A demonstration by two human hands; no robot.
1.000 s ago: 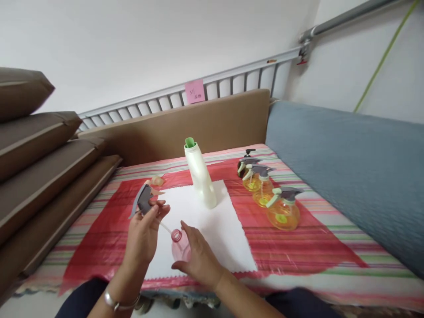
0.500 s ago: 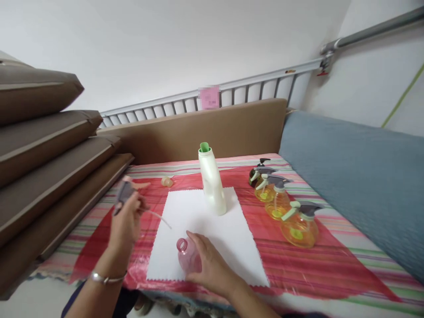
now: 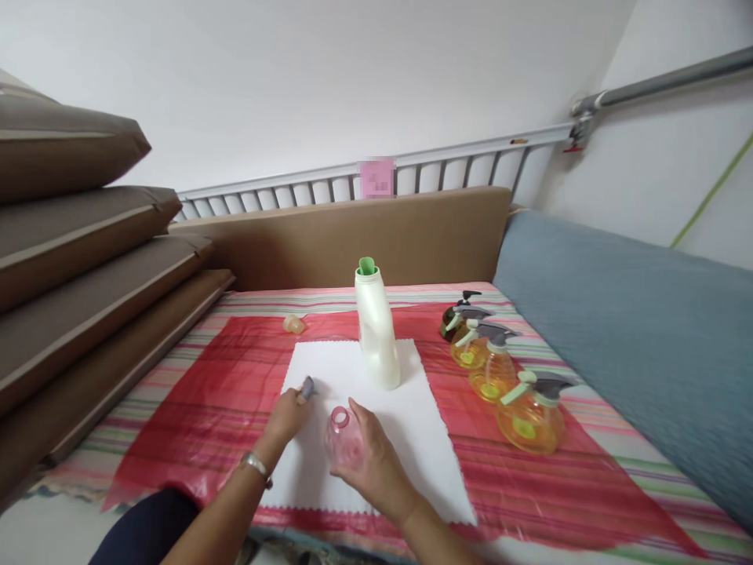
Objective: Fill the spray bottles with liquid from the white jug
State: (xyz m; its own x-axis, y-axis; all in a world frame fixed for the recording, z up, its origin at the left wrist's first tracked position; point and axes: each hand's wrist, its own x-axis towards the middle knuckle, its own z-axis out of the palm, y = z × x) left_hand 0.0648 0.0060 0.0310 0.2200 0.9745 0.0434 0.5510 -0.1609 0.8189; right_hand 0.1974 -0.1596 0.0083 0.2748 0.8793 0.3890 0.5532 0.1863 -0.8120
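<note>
A clear pink bottle with an uncapped neck stands near the front of a white scallop-edged mat. From its right side, my right hand grips it between thumb and fingers. To the left, my left hand is low over the mat, fingers closed on a grey trigger spray head. Only the spray head's end shows past the fingers; its tube is hidden. Behind the pink bottle, at the mat's far side, stands a tall whitish jug with a green spout in its open mouth.
Several spray bottles with yellow liquid and a dark pump bottle line the right side. A small pale cap lies at back left. Stacked brown cushions rise on the left; a blue padded panel borders the right.
My left hand has swung right and down with the spray head, from the red sheet to the white mat. The pink bottle, in my right hand, now stands more upright.
</note>
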